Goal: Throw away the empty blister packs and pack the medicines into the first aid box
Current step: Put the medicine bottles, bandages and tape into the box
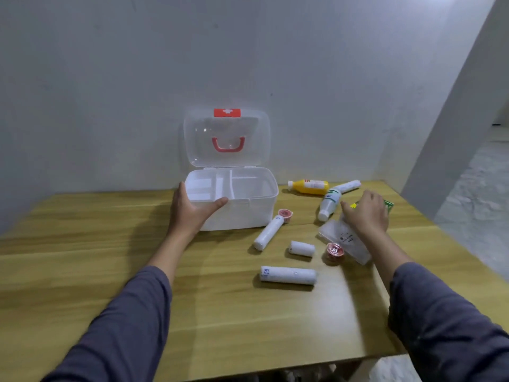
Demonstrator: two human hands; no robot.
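The white first aid box point(248, 213) stands open on the wooden table, its clear lid point(225, 139) upright against the wall and its inner tray bare. My left hand point(190, 210) grips the box's front left corner. My right hand point(367, 212) hovers with fingers spread over a green packet point(389, 205) and a clear plastic pack point(344, 241); it looks blurred. A yellow bottle point(309, 186) and a white bottle point(329, 204) lie right of the box. White bandage rolls point(287, 275) point(302, 248) point(268, 232) and two small red-lidded cups point(285, 215) point(334, 251) lie in front.
Another white roll point(349, 186) lies at the back right near the wall. The table's right edge point(451, 238) drops to a grey floor. The wall stands directly behind the box.
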